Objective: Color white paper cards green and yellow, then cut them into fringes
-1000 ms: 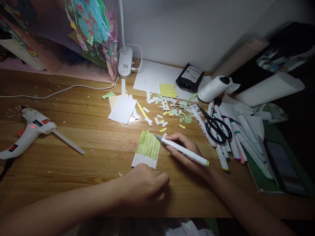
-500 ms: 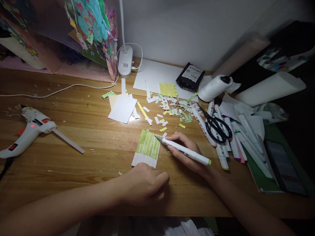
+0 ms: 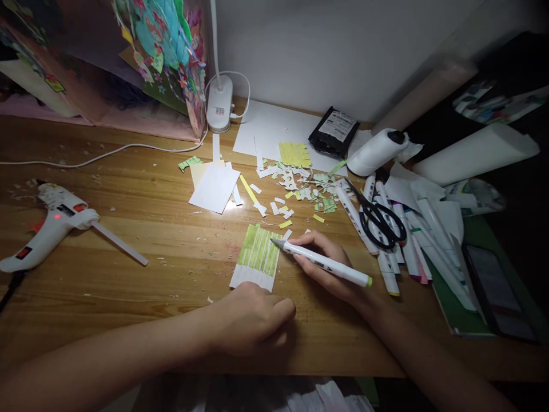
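Head view | right fingers [image 3: 321, 244] pinch marker [image 3: 334, 268] at striped card [image 3: 256, 256] | left fingers [image 3: 282, 311] curled closed

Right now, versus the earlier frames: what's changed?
The marker in the right hand has its tip slightly nearer the person on the green-striped paper. Nothing was grasped or released. Unchanged: left hand at the paper's near edge, scissors on the other markers, glue gun.

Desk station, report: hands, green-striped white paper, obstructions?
Right hand holds white plastic marker at paper. Left hand curled at near edge. Multicoloured paper scraps beyond.
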Demonstrator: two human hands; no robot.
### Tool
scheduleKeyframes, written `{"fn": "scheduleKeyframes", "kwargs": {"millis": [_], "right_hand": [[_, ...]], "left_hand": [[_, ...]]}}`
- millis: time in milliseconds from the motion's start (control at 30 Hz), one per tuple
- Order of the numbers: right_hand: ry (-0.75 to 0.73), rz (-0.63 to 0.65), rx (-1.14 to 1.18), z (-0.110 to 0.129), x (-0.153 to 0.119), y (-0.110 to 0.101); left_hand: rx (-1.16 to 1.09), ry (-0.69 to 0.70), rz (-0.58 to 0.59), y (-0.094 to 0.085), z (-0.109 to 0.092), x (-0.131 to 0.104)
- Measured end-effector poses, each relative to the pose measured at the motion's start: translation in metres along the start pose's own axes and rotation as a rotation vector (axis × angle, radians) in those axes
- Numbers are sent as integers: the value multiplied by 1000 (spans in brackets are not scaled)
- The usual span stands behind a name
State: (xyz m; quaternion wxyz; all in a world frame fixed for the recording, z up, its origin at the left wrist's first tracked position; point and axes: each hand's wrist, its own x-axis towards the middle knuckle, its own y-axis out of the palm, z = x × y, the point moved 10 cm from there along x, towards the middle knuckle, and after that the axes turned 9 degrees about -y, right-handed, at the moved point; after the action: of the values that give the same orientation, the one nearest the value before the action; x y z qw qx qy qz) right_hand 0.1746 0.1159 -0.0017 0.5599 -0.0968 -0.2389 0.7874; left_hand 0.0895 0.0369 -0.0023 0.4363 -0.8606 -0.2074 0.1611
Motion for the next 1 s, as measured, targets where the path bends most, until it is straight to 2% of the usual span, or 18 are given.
{"fn": "scheduleKeyframes", "kwargs": {"millis": [167, 300, 433, 567, 700, 1000], "right_hand": [[6, -16, -4, 1, 0, -3], [4, 32, 21, 3, 0, 2], [25, -11, 19, 1, 0, -1], [0, 36, 17, 3, 0, 3], [15, 13, 12, 3, 0, 0], [9, 49, 27, 6, 1, 3]], "left_hand": [[0, -4, 9, 1, 0, -1], [-6, 0, 2, 1, 0, -1], [-9, 3, 3, 2, 1, 0], [-3, 5, 4, 1, 0, 0], [6, -3, 11, 1, 0, 0], [-31, -8, 11, -1, 0, 0]]}}
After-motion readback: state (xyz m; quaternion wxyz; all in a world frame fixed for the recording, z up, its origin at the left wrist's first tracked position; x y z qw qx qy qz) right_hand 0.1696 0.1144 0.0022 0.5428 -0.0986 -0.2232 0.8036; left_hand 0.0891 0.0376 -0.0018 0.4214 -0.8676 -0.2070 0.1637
